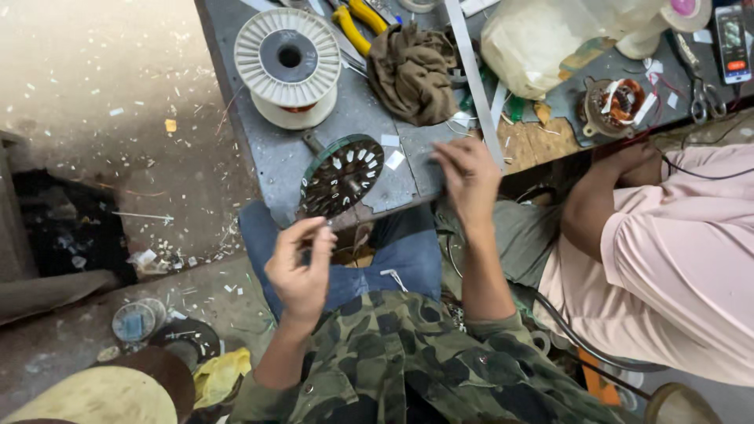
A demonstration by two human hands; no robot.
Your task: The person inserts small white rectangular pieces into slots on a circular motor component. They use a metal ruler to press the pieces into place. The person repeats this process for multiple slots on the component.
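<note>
A round dark motor stator [341, 176] with white slot papers lies at the near edge of the grey workbench [267, 149]. My left hand [300, 265] hovers just below it over my lap, fingers pinched together on something too thin to make out. My right hand [466, 177] is raised at the bench edge to the right of the stator, fingers bent, close to a white strip [473, 71] that runs across the bench. Whether it holds anything is unclear.
A large white wire spool [288, 59], a brown rag [413, 69], yellow-handled pliers [357, 22], a plastic bag [542, 39] and another wound stator [617, 106] sit on the bench. A person in a pink shirt [675, 259] sits close on my right. Scraps litter the floor [102, 102] at left.
</note>
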